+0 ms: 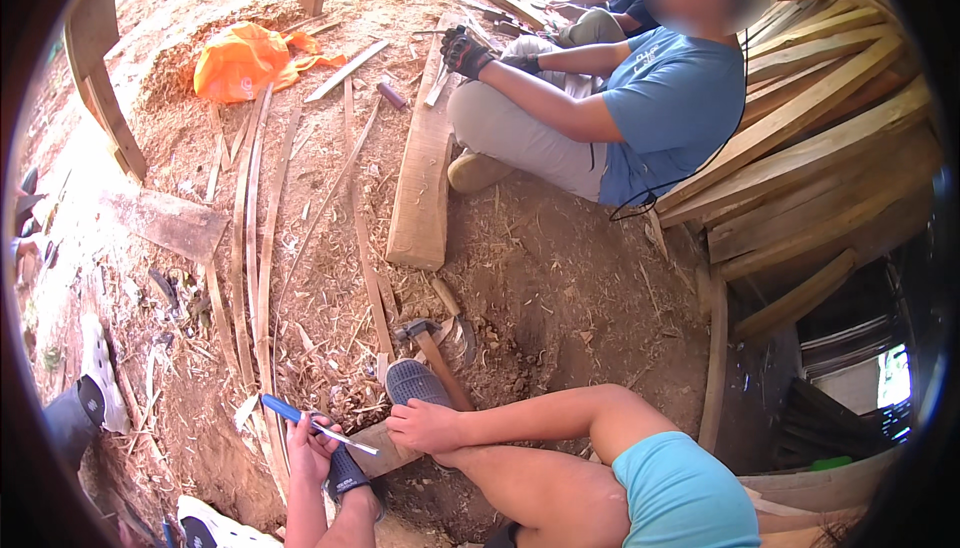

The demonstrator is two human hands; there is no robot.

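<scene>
The left hand (pixel 310 448) is closed around a knife (pixel 305 422) with a blue handle and a thin bright blade; the blade points to the right, toward the other hand. The right hand (pixel 425 426) lies flat, with the fingers loosely bent, on a short piece of wood (pixel 378 451) that rests between the two hands, near the person's knee. It grips nothing; it only presses on the wood. Just above the right hand there is the toe of a dark sandal (pixel 416 382), and a second dark sandal (pixel 347 472) shows below the left hand.

Close behind the sandal a hammer (pixel 432 346) with a wooden handle lies on the ground, its metal head to the upper left. The ground (pixel 560 288) is brown earth covered with wood shavings and chips. Several long thin wooden strips (pixel 252 238) lie side by side on the left, running away from the person. A thick plank (pixel 425 168) lies further up in the middle.

Beside the plank another person in a blue shirt (pixel 670 108) sits on the ground, wearing a dark work glove (pixel 463 52). A stack of rough boards (pixel 820 138) leans behind that person, on the right. An orange plastic bag (pixel 245 60) lies far away at the upper left, on a heap of sawdust.
</scene>
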